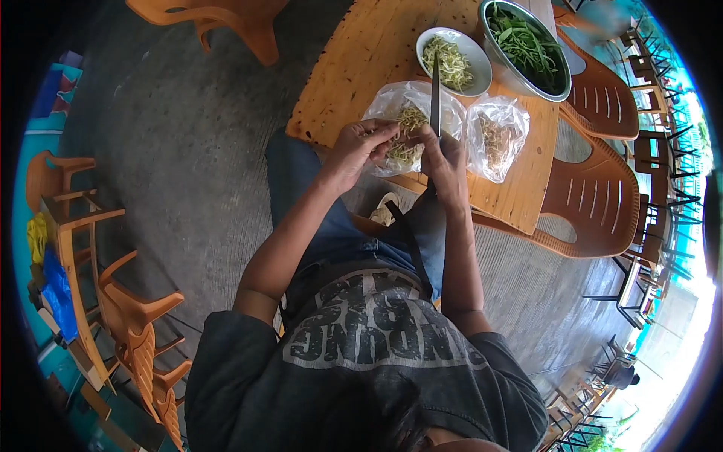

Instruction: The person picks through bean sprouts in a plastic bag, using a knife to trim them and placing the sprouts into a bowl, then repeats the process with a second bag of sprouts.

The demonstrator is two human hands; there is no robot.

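In my right hand [446,164] is a knife [435,94], its long blade pointing away from me. My left hand [360,153] is closed in a pinch beside it, at a small bunch of bean sprouts [411,119]; the exact grip is partly hidden. Both hands are over an opened clear plastic bag [450,113] holding more sprouts. A second plastic bag [518,120], with brownish thin scraps in it, lies to the right. Beyond them, a white bowl [482,66] contains pale bean sprouts.
A large metal bowl [559,96] of leafy greens [523,45] stands at the back right of the wooden table [343,83]. Orange plastic chairs [595,196] line the table's right side. Another chair [226,19] is at the far left, and more are stacked along the left wall.
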